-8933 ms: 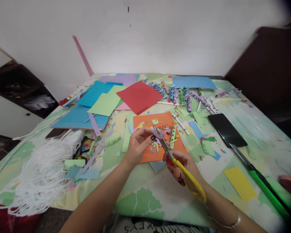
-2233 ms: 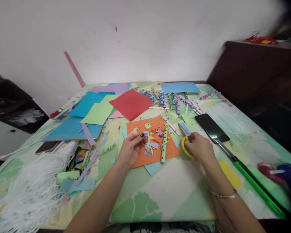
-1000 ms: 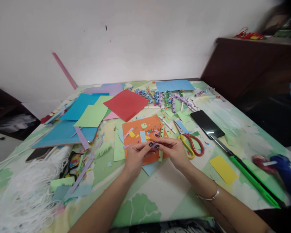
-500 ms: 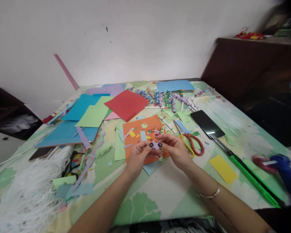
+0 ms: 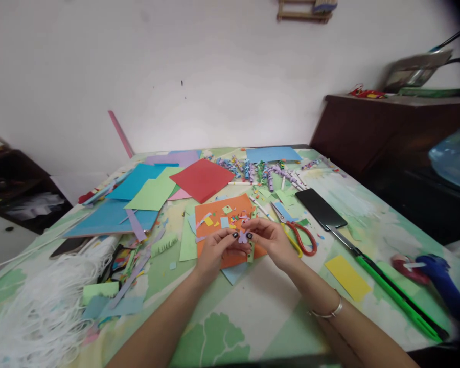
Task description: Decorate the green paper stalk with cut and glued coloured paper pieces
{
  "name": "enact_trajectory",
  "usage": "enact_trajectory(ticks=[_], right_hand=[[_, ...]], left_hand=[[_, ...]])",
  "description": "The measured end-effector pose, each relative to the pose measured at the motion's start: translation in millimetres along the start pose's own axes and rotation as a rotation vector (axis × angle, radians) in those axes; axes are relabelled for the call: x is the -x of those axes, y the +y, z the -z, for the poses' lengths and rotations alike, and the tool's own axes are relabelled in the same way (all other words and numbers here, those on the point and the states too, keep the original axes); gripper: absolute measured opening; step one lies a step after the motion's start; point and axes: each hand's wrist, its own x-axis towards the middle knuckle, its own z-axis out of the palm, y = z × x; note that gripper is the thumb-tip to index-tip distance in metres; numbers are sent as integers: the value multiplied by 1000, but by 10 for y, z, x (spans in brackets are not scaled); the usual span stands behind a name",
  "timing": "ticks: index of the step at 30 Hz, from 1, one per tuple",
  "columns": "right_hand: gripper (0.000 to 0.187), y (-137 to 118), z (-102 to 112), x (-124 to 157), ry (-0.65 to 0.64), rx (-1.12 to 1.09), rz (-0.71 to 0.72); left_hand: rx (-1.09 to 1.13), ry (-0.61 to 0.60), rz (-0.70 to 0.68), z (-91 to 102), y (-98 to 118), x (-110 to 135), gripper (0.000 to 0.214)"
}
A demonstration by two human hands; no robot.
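Note:
Between my two hands is a small purple paper cutout [image 5: 243, 237], butterfly-like in outline. My left hand [image 5: 217, 251] pinches one side of it with thumb and fingers. On the other side my right hand [image 5: 273, 242] grips it the same way. Both hands hover over the near part of an orange paper sheet [image 5: 205, 210], which is strewn with small colored paper scraps. Close to my right hand lie scissors [image 5: 304, 237] with red and yellow handles. The fingertips partly cover the cutout's edges.
A black phone [image 5: 320, 207] and a green utility knife [image 5: 391, 286] with its blade out lie right. Beyond stand paper-decorated sticks [image 5: 270, 176]. Colored sheets, including a red one [image 5: 202, 179], spread left, and a white string bundle [image 5: 42, 312] sits front left.
The camera view has tilted upward, showing more wall. The purple cutout has turned slightly between my fingers; both hands keep their pinch.

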Motion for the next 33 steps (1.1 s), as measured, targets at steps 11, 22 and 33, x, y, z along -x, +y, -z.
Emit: enact_trajectory(ticks=[11,22,33], right_hand=[[16,12,41,-8,-71,-66,-9],[16,-96,-8,31,-28,37,33],[20,-71,20,39,-144,51,123]], left_hand=[[45,-65,-48,-29,-57,23,26],[-119,104,-208,-109,-25,108,23],[-118,138,-211,-97,-52,86,15]])
